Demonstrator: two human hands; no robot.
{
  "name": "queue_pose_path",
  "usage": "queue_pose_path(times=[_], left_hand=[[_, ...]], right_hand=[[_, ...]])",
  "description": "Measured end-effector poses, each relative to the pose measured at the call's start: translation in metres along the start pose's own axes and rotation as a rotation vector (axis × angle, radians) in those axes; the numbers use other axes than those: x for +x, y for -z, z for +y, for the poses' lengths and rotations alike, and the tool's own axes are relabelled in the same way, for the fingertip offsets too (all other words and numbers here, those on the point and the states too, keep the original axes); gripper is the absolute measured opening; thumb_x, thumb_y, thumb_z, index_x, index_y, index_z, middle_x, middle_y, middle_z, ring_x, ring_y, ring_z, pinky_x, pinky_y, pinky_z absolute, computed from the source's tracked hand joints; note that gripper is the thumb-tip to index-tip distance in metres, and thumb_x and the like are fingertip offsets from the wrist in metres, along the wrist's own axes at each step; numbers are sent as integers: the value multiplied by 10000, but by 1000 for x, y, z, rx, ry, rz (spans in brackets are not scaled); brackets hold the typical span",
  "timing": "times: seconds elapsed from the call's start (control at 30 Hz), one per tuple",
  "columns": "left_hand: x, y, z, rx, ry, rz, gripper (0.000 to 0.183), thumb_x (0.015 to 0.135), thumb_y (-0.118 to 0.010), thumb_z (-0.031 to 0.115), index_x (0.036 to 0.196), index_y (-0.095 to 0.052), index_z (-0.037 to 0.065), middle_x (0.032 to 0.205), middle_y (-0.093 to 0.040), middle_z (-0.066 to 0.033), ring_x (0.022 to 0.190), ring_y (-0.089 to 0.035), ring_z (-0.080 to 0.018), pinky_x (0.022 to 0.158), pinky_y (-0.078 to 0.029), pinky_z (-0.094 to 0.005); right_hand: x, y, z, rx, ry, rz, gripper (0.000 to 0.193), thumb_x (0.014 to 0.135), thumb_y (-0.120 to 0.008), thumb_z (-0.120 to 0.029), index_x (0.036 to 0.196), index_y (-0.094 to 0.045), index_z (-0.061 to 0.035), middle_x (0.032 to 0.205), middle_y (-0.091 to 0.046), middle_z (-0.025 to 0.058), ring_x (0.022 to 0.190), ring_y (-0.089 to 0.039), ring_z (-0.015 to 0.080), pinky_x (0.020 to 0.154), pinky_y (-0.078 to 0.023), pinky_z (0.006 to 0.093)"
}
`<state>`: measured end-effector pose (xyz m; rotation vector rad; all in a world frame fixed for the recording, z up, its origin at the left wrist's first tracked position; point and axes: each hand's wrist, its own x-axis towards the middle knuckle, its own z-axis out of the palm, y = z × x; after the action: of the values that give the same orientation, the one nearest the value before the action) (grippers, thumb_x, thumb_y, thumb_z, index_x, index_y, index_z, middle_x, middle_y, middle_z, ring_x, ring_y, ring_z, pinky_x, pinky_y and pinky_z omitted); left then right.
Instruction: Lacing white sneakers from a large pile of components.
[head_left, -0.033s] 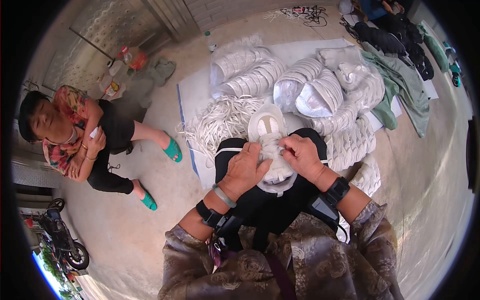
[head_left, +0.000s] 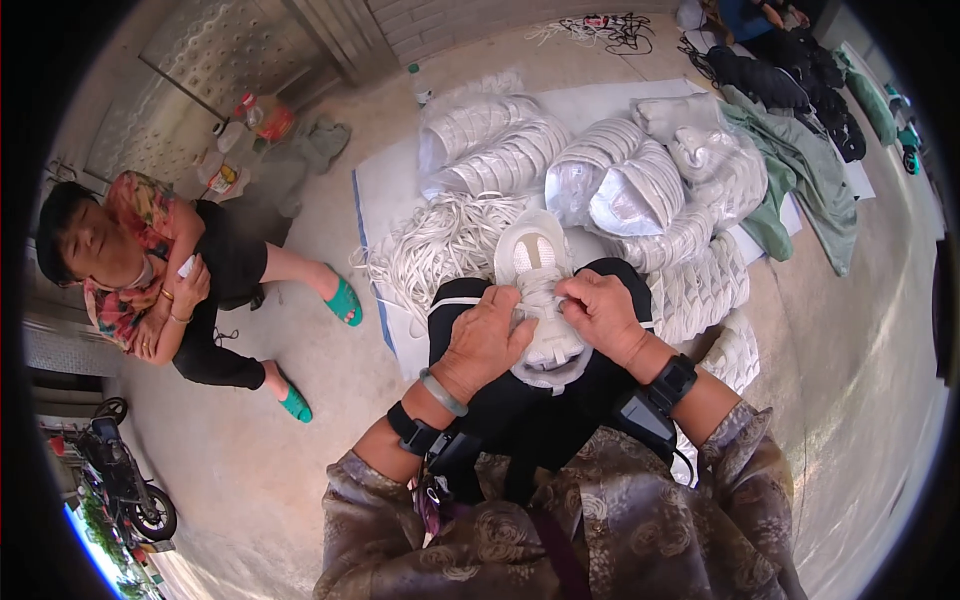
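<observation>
A white lace-up sneaker (head_left: 545, 262) rests on my lap between my black-clad knees, its toe pointing away and its heel opening toward me. White shoelaces (head_left: 541, 296) cross its middle. My left hand (head_left: 484, 338) is closed on the sneaker's left side beside the lacing, with the thumb bent in toward the tongue. On the other side my right hand (head_left: 606, 316) pinches at the lacing, fingers curled; the bit of lace inside the pinch is mostly hidden. Just beyond my left knee lies a loose heap of white laces (head_left: 455, 240).
Stacks of white shoe pieces in clear plastic (head_left: 625, 175) cover a white sheet (head_left: 385, 195) ahead. Green cloth (head_left: 800, 190) and black bundles (head_left: 770, 80) lie far right. A person in green slippers (head_left: 343, 300) sits at left, arms folded. A motorbike (head_left: 125, 475) stands lower left.
</observation>
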<state>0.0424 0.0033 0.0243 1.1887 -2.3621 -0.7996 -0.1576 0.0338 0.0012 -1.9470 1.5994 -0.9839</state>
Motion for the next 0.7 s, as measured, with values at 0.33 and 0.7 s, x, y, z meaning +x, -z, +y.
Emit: queue_pose_path(times=[0.33, 0.7], left_hand=[[14, 6, -1, 354, -162, -8, 223, 726, -539, 52, 939, -472, 52, 770, -566, -134, 664, -602, -309, 553, -489, -398], [12, 2, -8, 563, -267, 73, 91, 748, -572, 79, 826, -524, 78, 663, -504, -80, 587, -586, -246, 493, -481, -341]], right_hand=[[10, -16, 18, 696, -451, 29, 49, 782, -551, -27, 813, -580, -1, 671, -551, 31, 588, -497, 92, 544, -432, 269], [12, 10, 14, 233, -91, -169, 318, 723, -527, 90, 969, -622, -88, 779, -522, 16, 657, -504, 119, 633, -446, 236]])
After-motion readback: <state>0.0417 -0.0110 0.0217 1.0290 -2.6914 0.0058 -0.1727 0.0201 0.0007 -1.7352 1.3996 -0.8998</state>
